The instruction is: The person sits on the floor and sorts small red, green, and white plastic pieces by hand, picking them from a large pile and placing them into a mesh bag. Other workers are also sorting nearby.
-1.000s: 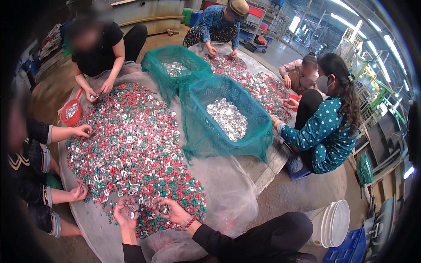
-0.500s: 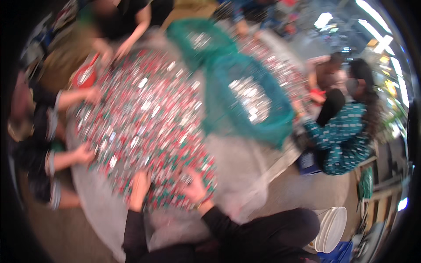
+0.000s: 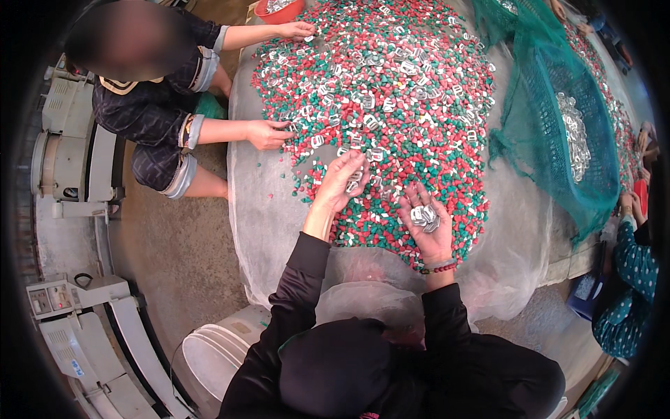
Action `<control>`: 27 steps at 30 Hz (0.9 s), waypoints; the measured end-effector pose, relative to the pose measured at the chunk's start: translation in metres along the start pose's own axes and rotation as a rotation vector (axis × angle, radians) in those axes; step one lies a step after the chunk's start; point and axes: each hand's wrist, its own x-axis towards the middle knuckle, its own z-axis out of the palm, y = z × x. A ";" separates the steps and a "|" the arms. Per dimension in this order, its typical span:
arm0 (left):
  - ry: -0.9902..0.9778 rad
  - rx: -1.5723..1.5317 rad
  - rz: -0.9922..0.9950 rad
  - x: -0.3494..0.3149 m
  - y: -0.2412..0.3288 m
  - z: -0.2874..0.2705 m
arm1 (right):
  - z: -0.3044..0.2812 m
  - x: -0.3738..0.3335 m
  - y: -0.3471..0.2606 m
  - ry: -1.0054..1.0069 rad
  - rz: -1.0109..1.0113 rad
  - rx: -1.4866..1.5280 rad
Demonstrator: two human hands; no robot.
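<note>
My left hand (image 3: 340,183) is closed, its fingers curled round a few silver metal slide buckles (image 3: 354,183) above the near part of the heap. Palm up to its right, my right hand (image 3: 434,237) cups a small pile of the same metal buckles (image 3: 425,218), a beaded bracelet at its wrist. Beneath both hands spreads a heap of small red, green and white pieces (image 3: 398,244). More silver buckles (image 3: 407,68) lie scattered over it.
A pale mesh sheet (image 3: 255,244) covers the table. At the left, a person's hands (image 3: 269,135) work at the heap. A teal basket (image 3: 541,112) under green netting holds buckles (image 3: 574,136). An orange bowl (image 3: 286,12) stands far off; white buckets (image 3: 216,356) stand near left.
The view has turned, shifting the heap and basket to the right, and is sharper. My right hand, formerly low over the heap, now shows palm up with buckles on it.
</note>
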 end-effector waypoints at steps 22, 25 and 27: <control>-0.139 1.398 0.276 -0.001 -0.004 0.055 | 0.013 -0.012 -0.005 -0.042 -0.038 0.209; -0.285 1.398 0.508 -0.019 -0.009 0.094 | 0.006 -0.010 0.010 0.084 0.033 0.141; -0.407 1.436 0.690 -0.030 -0.023 0.117 | 0.001 -0.008 0.016 0.047 -0.061 0.176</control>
